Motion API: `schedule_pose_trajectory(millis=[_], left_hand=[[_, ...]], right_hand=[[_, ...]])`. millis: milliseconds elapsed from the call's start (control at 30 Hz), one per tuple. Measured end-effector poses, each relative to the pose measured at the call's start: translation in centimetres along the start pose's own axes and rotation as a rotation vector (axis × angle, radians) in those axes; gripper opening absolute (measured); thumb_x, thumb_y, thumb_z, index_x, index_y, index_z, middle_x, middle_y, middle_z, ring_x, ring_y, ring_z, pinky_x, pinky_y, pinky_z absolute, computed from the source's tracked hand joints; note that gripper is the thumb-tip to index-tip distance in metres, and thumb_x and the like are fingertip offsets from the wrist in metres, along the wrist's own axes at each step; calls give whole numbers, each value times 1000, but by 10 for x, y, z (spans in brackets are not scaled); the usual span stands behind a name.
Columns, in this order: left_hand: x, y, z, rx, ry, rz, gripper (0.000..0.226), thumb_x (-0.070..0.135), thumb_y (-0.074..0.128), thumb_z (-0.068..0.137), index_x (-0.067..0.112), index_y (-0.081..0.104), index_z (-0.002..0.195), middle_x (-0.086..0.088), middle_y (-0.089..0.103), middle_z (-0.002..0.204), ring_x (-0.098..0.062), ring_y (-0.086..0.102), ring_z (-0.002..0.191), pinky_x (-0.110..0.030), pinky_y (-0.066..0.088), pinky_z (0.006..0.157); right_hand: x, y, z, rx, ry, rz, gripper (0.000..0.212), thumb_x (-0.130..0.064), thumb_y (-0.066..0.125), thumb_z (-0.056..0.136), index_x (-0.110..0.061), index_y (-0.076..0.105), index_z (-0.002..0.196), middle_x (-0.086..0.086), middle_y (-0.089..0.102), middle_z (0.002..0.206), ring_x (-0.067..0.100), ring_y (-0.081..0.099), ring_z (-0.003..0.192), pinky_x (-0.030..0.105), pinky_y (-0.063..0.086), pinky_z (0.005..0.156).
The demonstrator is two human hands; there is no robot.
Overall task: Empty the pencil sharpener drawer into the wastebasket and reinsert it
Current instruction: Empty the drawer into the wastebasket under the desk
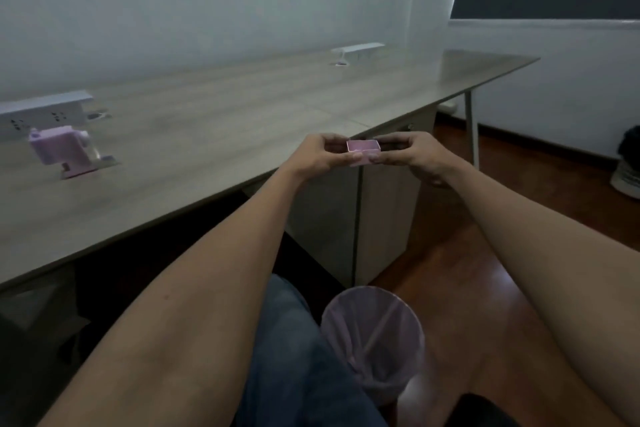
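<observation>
A small pink drawer [363, 146] is held upright, open side up, between both hands in front of the desk edge. My left hand [320, 156] pinches its left end and my right hand [414, 158] pinches its right end. The pink pencil sharpener [60, 152] stands on the desk [214, 135] at the far left, well away from the hands. A wastebasket [374, 343] lined with a pale pink bag stands on the floor below the hands, beside my knee.
A white power strip [41, 113] sits behind the sharpener. A grey cabinet [377, 218] stands under the desk, right behind the wastebasket. A cable grommet cover [356, 49] is further along the desk. Dark shoes [628, 166] lie by the right wall.
</observation>
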State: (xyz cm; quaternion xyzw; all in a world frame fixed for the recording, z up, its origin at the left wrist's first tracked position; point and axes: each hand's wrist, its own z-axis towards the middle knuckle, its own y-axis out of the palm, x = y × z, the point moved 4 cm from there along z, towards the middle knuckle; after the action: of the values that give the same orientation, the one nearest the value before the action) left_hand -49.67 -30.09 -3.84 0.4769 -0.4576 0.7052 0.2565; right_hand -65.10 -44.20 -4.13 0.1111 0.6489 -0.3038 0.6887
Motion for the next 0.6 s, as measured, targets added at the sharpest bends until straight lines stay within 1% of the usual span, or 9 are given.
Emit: schedule_pose_trajectory(millis=[67,133,167,233,267,333,433,533,600], left_hand=[[-21,18,0,-28,-25,26,65,31,84,78,6,62,134,-7,71,125,-13,69,111,-23,53,98],[-41,35,-3,-41,-54,21,66,33,84,78,7,61,134,-7,71,127,-16,68,116,-31,52,103],[-50,43,-4,-47,-68,13,65,33,83,78,7,61,134,-7,70,127,-16,67,116,-30,52,103],[-67,59,-8,-68,-106,-4,62,30,82,80,6,61,133,-4,70,123,-12,68,110,-19,53,94],[-76,68,-9,-80,-127,-20,59,27,82,81,5,62,132,-2,71,119,-7,68,104,-12,53,86],[-97,83,-11,-88,-167,-75,53,23,82,82,6,64,128,0,72,112,0,68,96,-9,52,79],[-133,104,-15,-102,-243,-137,52,21,82,81,4,65,127,-4,73,116,-6,69,102,-13,52,86],[-169,123,-18,-108,-306,-175,62,27,86,76,3,65,129,-9,73,121,-18,68,115,-28,51,103],[-189,136,-20,-119,-369,-218,67,30,87,74,2,64,131,-11,71,123,-20,67,117,-32,50,105]], right_hand=[[26,-3,-7,1,48,17,48,-4,82,77,-4,67,123,9,75,113,10,74,100,16,56,83],[49,-4,-14,3,94,24,50,-3,82,78,-2,66,124,8,75,112,6,74,97,15,55,81],[60,-3,-18,2,112,22,50,-3,82,77,-1,65,125,6,75,110,4,74,95,14,55,80],[84,-2,-24,-5,149,13,52,-4,83,76,-2,66,126,4,75,109,2,74,93,13,55,79],[97,-3,-26,-9,170,10,54,-6,84,75,-2,66,126,5,75,110,3,74,96,13,55,80],[123,-3,-30,-11,214,23,55,-7,86,74,-3,66,126,8,75,114,8,73,102,17,56,86],[159,0,-39,-19,290,24,58,-8,87,73,-3,66,126,10,73,118,16,70,111,26,55,97],[195,4,-46,-32,394,79,63,-4,84,75,3,60,132,16,71,123,20,68,116,28,53,101],[214,8,-51,-46,468,113,64,-2,83,75,6,59,133,18,69,125,24,66,119,33,50,106]])
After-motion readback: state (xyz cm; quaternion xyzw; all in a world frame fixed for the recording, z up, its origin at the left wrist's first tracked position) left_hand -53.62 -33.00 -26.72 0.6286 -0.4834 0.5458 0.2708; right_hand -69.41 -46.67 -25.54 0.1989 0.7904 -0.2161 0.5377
